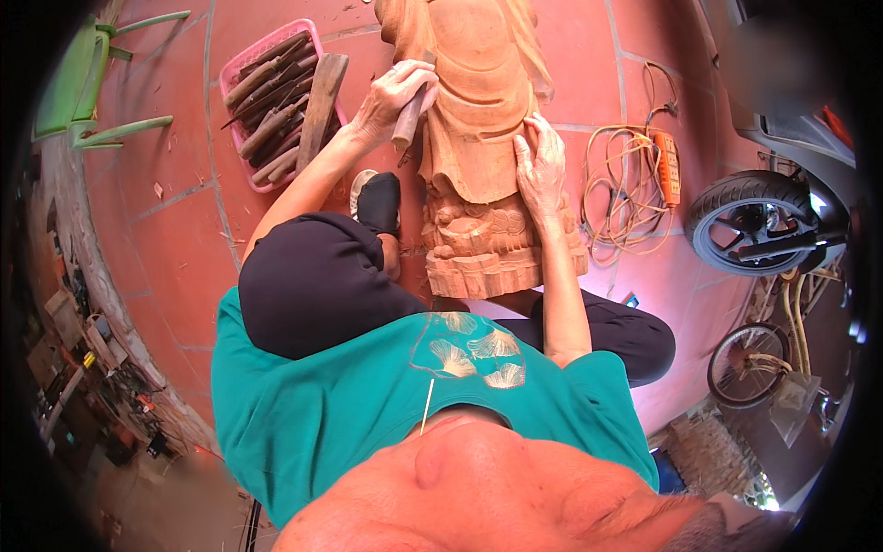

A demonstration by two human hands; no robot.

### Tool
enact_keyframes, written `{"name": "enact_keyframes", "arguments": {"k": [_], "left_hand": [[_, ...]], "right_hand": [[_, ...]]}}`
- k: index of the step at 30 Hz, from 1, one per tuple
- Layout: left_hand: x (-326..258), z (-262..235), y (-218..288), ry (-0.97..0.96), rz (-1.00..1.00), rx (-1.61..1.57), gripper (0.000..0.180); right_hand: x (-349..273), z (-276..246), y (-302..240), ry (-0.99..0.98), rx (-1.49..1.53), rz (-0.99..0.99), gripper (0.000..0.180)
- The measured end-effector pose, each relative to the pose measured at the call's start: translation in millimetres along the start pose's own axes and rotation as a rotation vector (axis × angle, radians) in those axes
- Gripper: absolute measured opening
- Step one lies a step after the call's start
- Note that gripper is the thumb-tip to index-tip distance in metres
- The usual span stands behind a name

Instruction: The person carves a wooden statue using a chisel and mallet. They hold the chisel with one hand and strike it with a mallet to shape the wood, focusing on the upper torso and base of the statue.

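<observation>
- At the far left, a green plastic chair (pixel 78 87) stands on the red tiled floor (pixel 175 248).
- Next comes a pink basket (pixel 226 83), filled with long wooden-handled tools (pixel 267 81) lying side by side at a slant; a thick wooden block (pixel 322 106) lies along its right side, overlapping the rim.
- The person's left hand (pixel 400 97) is closed around a hand tool (pixel 409 118) with a wooden handle, the fingers wrapped over its middle. This hand is at the left edge of the carving; whether the tool touches the wood cannot be told.
- In the middle lies a carved wooden figure (pixel 478 101) with draped folds and a rough, stepped base toward the person's legs, between the two hands.
- Below it, the teal shirt (pixel 303 405) bears a pale print of fan shapes (pixel 497 344).
- The person's right hand (pixel 541 166) rests on the figure's right edge, fingers extended and close together, gripping nothing.
- Farther right are a looped cord (pixel 633 247) and an orange power strip (pixel 668 168), its markings too small to read.
- At the far right are a motorbike wheel (pixel 750 189) and a bicycle wheel (pixel 750 366).
</observation>
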State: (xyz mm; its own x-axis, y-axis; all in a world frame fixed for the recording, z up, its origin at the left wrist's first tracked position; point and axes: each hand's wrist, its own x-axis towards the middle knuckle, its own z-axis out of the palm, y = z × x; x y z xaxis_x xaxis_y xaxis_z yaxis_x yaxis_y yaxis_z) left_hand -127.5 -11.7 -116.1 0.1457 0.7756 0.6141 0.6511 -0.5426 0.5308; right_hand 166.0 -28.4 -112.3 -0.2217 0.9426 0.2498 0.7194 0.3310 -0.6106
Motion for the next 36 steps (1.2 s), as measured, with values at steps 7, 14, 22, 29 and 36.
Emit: {"name": "enact_keyframes", "arguments": {"k": [7, 14, 22, 29, 36], "left_hand": [[-31.9, -25.9, 25.9, -0.026, -0.127, -0.03, 0.018], [-13.3, -24.1, 21.5, 0.013, -0.053, -0.052, 0.016], [-2.6, 6.7, -7.4, 0.036, -0.049, -0.049, 0.02], [-27.5, -16.9, 23.8, -0.054, -0.049, 0.037, 0.021], [2.5, -4.7, 17.6, 0.025, -0.06, 0.014, 0.02]], "right_hand": [[1.2, -0.9, -0.5, 0.004, 0.008, 0.005, 0.035], [0.7, -1.1, -3.4, -0.01, 0.0, 0.027, 0.035], [-1.0, -1.7, -0.7, -0.004, -0.001, 0.02, 0.035], [1.0, -1.9, -3.7, 0.005, 0.004, 0.019, 0.035], [0.7, -0.4, -1.1, 0.006, -0.007, 0.005, 0.035]]}}
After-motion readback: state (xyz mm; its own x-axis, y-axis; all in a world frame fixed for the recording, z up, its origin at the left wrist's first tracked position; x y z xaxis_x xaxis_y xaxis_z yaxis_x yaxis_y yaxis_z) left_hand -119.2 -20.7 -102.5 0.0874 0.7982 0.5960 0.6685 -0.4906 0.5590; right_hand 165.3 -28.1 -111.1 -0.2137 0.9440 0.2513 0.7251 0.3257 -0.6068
